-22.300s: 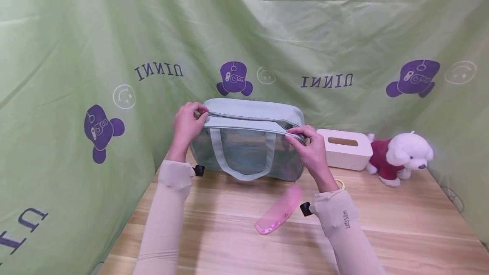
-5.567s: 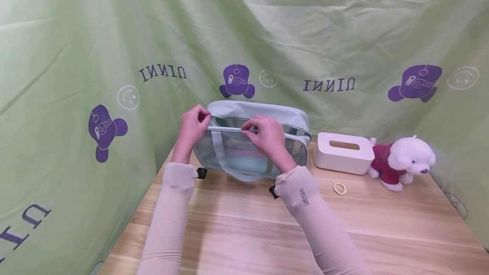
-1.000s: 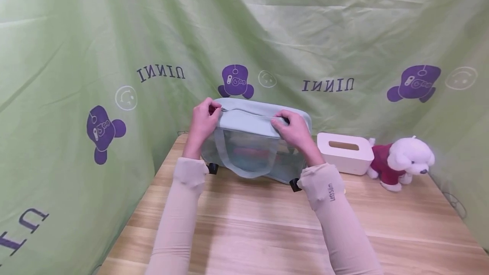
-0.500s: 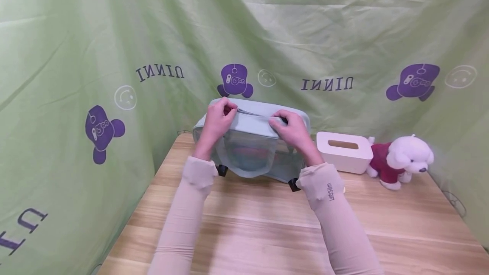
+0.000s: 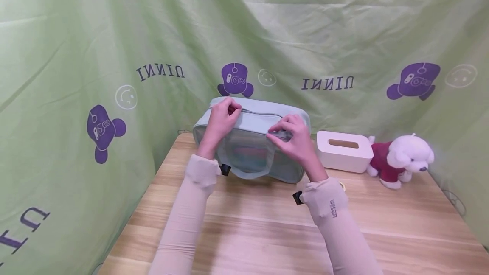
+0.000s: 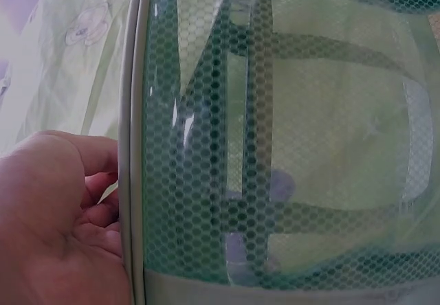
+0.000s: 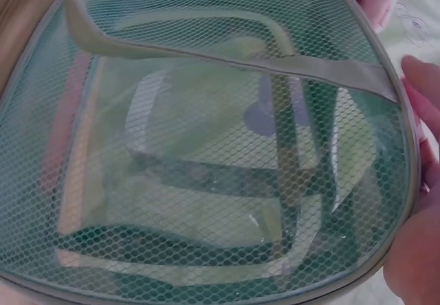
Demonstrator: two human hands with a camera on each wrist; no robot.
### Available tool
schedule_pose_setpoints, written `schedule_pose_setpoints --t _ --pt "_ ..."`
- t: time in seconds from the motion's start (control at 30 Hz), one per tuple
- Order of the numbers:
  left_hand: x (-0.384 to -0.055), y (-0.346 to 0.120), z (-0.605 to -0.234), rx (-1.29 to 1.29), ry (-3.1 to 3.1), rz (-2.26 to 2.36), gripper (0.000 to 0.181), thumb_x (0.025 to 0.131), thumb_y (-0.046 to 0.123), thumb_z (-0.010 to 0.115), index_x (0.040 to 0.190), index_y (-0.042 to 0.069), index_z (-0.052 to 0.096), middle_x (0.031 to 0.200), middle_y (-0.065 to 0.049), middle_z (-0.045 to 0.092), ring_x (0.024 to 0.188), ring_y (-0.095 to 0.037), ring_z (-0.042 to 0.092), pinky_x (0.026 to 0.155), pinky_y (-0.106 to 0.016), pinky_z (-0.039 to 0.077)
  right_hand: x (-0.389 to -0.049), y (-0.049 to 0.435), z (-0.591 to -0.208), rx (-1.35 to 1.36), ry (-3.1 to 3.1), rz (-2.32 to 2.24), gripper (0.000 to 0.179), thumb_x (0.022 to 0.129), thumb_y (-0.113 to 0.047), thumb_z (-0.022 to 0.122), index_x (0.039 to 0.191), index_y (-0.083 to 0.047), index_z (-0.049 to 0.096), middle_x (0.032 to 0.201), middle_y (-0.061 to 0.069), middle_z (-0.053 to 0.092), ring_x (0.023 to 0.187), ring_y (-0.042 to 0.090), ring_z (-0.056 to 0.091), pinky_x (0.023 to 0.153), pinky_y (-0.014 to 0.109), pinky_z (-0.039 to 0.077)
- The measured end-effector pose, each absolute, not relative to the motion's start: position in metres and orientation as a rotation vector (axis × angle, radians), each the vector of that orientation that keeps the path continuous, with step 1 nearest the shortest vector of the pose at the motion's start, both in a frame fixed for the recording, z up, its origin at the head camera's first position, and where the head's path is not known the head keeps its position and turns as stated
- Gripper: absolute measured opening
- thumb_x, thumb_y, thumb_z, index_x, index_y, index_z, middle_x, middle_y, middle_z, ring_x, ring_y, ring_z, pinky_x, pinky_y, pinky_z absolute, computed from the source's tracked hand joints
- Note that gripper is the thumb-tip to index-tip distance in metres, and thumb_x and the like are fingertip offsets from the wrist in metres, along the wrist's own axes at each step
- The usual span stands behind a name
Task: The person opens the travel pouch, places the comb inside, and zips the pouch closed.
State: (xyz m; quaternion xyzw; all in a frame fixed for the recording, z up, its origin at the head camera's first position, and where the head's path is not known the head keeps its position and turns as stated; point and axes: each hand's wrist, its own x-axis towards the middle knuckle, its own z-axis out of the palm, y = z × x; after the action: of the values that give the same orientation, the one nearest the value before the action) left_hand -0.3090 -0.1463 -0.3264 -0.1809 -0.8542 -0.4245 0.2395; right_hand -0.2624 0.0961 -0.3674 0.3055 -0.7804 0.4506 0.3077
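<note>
Pale wood-grain tabletop [image 5: 252, 232]: spread beneath the work.
Soft mint-green bag with see-through panels [image 5: 250, 137]: stood toward the back, a pinkish shape [image 5: 248, 152] showing inside.
Right hand [image 5: 295, 138]: fingers pinched the front top edge.
Left hand [image 5: 223, 116]: fingers pinched together along the top.
Thin dark zip [image 5: 261, 113]: seemed nearly closed; the stretch between the hands looked unfinished.

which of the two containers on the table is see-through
The pale blue-green bag: pink shows through its front, while the white box has solid walls.
</note>
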Motion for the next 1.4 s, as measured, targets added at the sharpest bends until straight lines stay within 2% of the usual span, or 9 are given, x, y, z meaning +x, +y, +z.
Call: schedule_pose_setpoints --t 0.23,0.53,1.1,1.4 --pt "-0.308 -0.138 -0.326 -0.535 -2.33 -1.177 0.009 0.094 0.001 0.063 0.098 -0.002 0.071 0.093 -0.017 0.073 0.083 -0.024 0.063 0.077 -0.026 0.049 -0.263 0.097 -0.37 0.829 -2.048 1.2 0.015 0.076 -0.006 0.091 0.084 -0.009 0.079 0.083 0.005 0.067 0.09 0.023 0.057 0.086 0.029 0.039" --pt "-0.304 -0.124 -0.327 -0.591 -2.355 -1.19 0.009 0.094 0.002 0.066 0.1 -0.001 0.072 0.096 -0.016 0.074 0.084 -0.024 0.064 0.078 -0.028 0.05 -0.266 0.098 -0.372 0.829 -2.054 1.221 0.013 0.078 -0.006 0.09 0.085 -0.008 0.079 0.082 0.006 0.068 0.085 0.019 0.058 0.083 0.026 0.041" --pt "-0.3 -0.092 -0.327 -0.743 -2.382 -1.136 0.007 0.096 0.003 0.064 0.1 0.0 0.07 0.093 -0.015 0.072 0.081 -0.024 0.065 0.076 -0.027 0.051 -0.266 0.098 -0.372 0.82 -2.062 1.251 0.013 0.078 -0.003 0.089 0.086 -0.006 0.079 0.083 0.007 0.068 0.085 0.02 0.06 0.081 0.024 0.043" --pt "-0.296 -0.096 -0.328 -0.769 -2.406 -1.035 0.008 0.097 0.005 0.065 0.104 0.003 0.07 0.093 -0.011 0.071 0.081 -0.021 0.064 0.076 -0.029 0.053 -0.267 0.098 -0.372 0.833 -2.044 1.234 0.014 0.077 -0.004 0.09 0.086 -0.007 0.08 0.083 0.006 0.069 0.085 0.02 0.06 0.082 0.023 0.042"
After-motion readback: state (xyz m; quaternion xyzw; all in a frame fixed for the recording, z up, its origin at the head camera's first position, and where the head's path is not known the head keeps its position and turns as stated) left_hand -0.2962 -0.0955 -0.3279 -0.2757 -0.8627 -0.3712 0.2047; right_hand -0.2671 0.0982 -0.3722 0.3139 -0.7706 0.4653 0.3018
